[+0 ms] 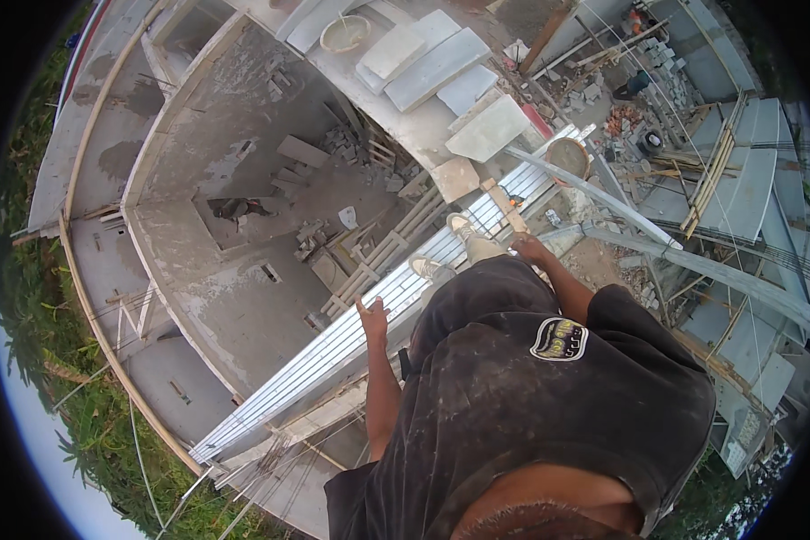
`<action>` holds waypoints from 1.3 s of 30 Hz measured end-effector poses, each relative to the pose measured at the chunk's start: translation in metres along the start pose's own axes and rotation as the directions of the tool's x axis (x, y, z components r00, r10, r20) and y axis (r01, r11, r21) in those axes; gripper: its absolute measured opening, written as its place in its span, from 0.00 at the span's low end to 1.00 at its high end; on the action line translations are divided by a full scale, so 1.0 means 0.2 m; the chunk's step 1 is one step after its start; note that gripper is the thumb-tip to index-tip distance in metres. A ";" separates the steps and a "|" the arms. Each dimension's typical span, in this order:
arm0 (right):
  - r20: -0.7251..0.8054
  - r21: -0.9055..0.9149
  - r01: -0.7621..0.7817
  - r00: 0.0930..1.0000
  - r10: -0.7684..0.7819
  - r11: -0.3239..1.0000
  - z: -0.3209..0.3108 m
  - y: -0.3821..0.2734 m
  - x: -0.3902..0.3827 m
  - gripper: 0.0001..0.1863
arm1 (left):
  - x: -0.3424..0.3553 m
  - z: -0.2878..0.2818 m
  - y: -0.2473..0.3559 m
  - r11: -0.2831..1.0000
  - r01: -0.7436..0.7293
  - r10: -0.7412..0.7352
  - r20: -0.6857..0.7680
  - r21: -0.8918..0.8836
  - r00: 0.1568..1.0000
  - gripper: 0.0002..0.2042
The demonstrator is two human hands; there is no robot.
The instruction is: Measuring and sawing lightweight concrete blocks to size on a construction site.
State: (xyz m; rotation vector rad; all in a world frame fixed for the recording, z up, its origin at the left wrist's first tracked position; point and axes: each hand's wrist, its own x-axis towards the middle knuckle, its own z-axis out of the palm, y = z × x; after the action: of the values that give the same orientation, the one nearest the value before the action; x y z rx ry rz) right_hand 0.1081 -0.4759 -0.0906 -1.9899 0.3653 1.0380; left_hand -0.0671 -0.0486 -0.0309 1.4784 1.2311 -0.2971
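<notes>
- Bare left hand: fingers parted, mid-frame, near long silver ribbed metal strips rising from lower left.
- Bare right hand: right of centre, by flat brown wooden board; cannot tell its grip.

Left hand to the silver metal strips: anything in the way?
Nothing visible. The left hand overlaps the silver metal strips in this view, with no object showing between. The shoes are farther along, to its upper right. Contact can't be told from above.
</notes>
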 end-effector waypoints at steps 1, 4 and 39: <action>-0.018 -0.104 0.094 0.995 -0.096 0.990 -0.01 -0.04 0.01 0.33 | -0.02 0.02 -0.01 1.000 -0.014 0.014 -0.034 -0.021 0.999 0.40; 0.068 0.075 -0.056 0.996 0.051 0.996 -0.02 -0.15 0.01 0.32 | -0.07 0.07 -0.05 0.997 -0.023 0.019 -0.048 -0.070 0.999 0.41; 0.199 -0.326 0.227 0.965 -0.168 0.918 -0.47 -0.29 0.32 0.29 | -0.39 0.71 -0.50 0.978 0.159 -0.176 -0.121 -0.139 0.977 0.43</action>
State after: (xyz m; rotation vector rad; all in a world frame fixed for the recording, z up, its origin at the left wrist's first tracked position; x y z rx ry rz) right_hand 0.2325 -0.5074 -0.0804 -2.1724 -0.1212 1.1900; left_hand -0.1189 -0.2249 -0.0782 1.3028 1.4591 -0.2301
